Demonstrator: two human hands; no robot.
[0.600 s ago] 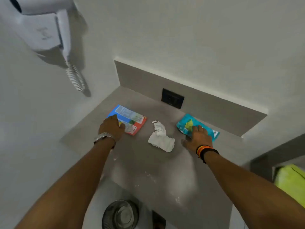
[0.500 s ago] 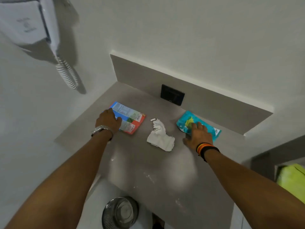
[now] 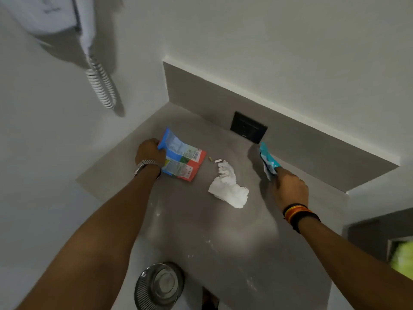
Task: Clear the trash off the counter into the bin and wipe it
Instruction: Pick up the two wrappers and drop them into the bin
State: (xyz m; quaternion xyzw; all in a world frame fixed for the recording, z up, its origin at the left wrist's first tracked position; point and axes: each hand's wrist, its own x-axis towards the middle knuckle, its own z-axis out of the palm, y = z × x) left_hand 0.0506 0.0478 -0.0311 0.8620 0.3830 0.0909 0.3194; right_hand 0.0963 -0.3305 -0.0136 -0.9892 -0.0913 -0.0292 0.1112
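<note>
While both hands grip wrappers, clearing has barely begun: left hand (image 3: 149,153) pinches the blue-and-red foil packet (image 3: 182,159) left of the crumpled white tissue (image 3: 229,189); right hand (image 3: 290,189) clutches the teal wrapper (image 3: 268,162) to its right. Tissue, crumbs remain on the grey desk (image 3: 223,231); round steel bin (image 3: 159,285) waits below; wiping untouched.

Cut off and blurred at the edges
The yellow-green thing (image 3: 402,258) is blurred and cropped; the metal bin (image 3: 159,286) runs past the frame's bottom

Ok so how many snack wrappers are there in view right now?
2. The blue-and-red wrapper is gripped at its corner by the left hand, partly lifted off the counter. The teal wrapper is held up in the right hand. None seem hidden.
</note>
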